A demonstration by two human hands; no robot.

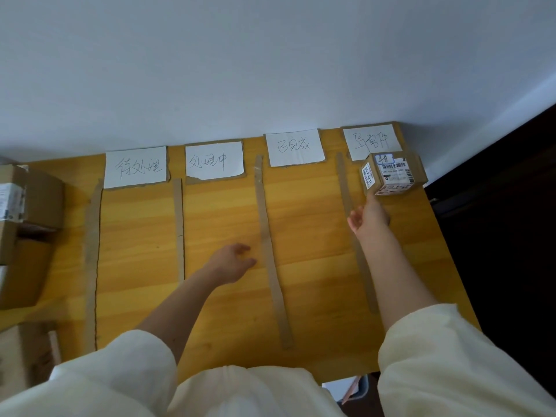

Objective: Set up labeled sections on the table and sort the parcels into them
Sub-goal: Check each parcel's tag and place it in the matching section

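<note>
On the table (316, 266), 4 labeled sections are laid out with cardboard strips, and 1 small parcel (391, 174) sits at 2 o'clock in the rightmost section, overlapping the lower edge of its label card (373, 139). The right hand (368, 218) reaches toward it with fingers loosely spread, fingertips at or touching its near corner; contact cannot be confirmed. The left hand (231, 261) hovers relaxed at 6 o'clock, holding nothing. The risks: a further push could slide the parcel over the label or toward the table's right edge, and the forearm could knock the nearby divider strip (356, 236) askew.
</note>
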